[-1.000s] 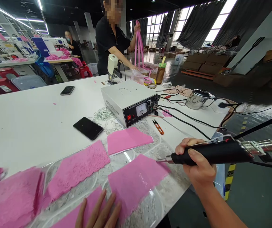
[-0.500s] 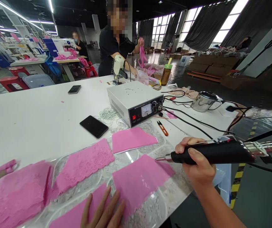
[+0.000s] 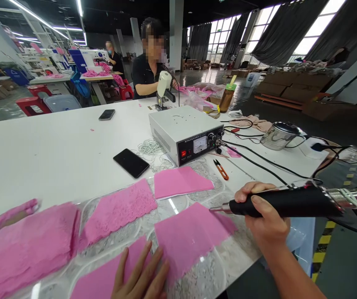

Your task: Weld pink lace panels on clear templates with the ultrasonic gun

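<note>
My right hand (image 3: 267,216) is wrapped round a black handheld ultrasonic cutter (image 3: 278,202), its narrow metal tip pointing left. That tip is at the upper edge of a pink fabric piece (image 3: 187,236) on the clear-covered mat (image 3: 209,274); whether it touches the cloth I cannot tell. Flat with fingers spread, my left hand (image 3: 143,274) rests on another pink piece (image 3: 103,276) and reaches the lower left edge of the first. Above lie a lace-patterned pink piece (image 3: 119,211) and a plain pink stack (image 3: 181,182). A thick pile of pink lace (image 3: 25,249) sits at far left.
Behind the mat stands a metal control box (image 3: 187,128), cabled to the cutter. Nearby are a black phone (image 3: 131,162), orange thread snips (image 3: 221,169), tangled thread (image 3: 150,147) and a glass pot (image 3: 279,135). A co-worker (image 3: 149,79) is across the table behind a small cream machine (image 3: 165,85).
The view has shifted, so the table things appear slightly farther right. The co-worker's raised arm with the pink strip has come down. My hands keep the same pose.
</note>
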Tool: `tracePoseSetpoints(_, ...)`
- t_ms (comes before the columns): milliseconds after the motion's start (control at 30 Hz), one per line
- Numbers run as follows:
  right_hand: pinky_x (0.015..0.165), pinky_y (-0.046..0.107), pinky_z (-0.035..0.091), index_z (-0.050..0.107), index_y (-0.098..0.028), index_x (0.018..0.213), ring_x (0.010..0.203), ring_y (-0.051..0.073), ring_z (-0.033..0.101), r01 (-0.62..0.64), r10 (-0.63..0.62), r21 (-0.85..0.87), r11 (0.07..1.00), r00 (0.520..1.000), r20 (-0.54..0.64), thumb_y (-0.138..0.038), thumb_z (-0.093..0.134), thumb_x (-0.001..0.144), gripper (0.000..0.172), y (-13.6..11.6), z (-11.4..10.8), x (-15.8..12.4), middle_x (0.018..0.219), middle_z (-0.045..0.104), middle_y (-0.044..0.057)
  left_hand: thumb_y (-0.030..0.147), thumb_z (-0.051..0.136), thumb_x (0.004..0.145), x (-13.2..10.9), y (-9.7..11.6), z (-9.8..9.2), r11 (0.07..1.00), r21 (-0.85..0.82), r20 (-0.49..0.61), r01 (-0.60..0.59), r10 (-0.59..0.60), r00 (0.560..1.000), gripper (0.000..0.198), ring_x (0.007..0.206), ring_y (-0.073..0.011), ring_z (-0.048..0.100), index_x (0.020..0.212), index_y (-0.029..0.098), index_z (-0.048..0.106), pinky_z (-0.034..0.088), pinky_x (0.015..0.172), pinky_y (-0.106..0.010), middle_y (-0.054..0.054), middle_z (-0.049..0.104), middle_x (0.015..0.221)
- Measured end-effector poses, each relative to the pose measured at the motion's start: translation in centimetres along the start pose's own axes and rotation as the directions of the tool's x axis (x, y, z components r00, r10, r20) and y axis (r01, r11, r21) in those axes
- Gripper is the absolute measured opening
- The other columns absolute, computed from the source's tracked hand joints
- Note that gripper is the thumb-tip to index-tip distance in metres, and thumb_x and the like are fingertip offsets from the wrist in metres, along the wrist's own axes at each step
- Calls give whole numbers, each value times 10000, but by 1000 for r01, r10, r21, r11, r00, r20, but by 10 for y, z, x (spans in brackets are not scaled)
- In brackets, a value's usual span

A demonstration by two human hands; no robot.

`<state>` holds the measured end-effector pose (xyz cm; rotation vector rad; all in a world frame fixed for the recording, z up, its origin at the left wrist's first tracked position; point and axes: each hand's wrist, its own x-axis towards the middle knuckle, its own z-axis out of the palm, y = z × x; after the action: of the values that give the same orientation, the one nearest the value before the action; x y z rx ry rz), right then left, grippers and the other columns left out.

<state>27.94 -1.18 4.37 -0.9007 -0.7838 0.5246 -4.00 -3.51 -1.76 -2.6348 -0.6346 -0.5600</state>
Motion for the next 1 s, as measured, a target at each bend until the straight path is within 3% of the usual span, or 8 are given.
tracePoseSetpoints(233,540,301,480,600,-198,718,543,120,540,-26,28,55,998,999,-43,-194,630,634,89,0,15,-3,731,563,-7,326,555,972,6,21,3,960,-166,-111,226,-246,963,234,1483,-220,253,1135,218,684,33,1232,-519,-34,704,1213)
tracePoseSetpoints(367,583,311,499,598,-202,773,578,122,567,-62,57,80,995,996,71,-221,652,696,95,8,29,-11,774,555,-3,270,565,964,7,18,-6,972,-143,-28,186,-192,981,252,1476,-227,271,1192,231,664,31,1231,-520,-29,680,1258)
tracePoseSetpoints(533,633,321,508,611,-208,810,602,121,581,-60,48,74,995,988,148,-230,655,740,86,15,40,-18,803,559,-2,241,523,980,7,13,-10,979,-129,-6,158,-160,987,260,1496,-213,210,1196,225,668,-13,1234,-506,-14,673,1270)
tracePoseSetpoints(733,632,329,510,611,-210,803,601,128,579,-64,53,51,997,981,188,-230,658,749,75,18,43,-18,791,552,-3,331,568,962,5,23,-1,937,-216,-101,275,-302,948,237,1438,-209,355,1144,228,680,43,1240,-502,-7,703,1210)
tracePoseSetpoints(867,612,334,513,597,-210,781,605,138,575,-50,45,19,999,981,190,-220,659,749,71,18,44,-18,765,551,-4,304,570,956,2,26,5,950,-182,-94,253,-272,958,229,1411,-232,398,1143,224,676,53,1231,-534,-29,694,1214)
tracePoseSetpoints(1000,596,329,514,598,-205,777,596,133,570,-66,62,17,998,982,176,-215,663,732,79,17,45,-18,767,554,-3,272,535,964,2,30,10,939,-212,-187,272,-312,932,209,1395,-251,420,1094,204,685,94,1223,-558,-43,701,1192)
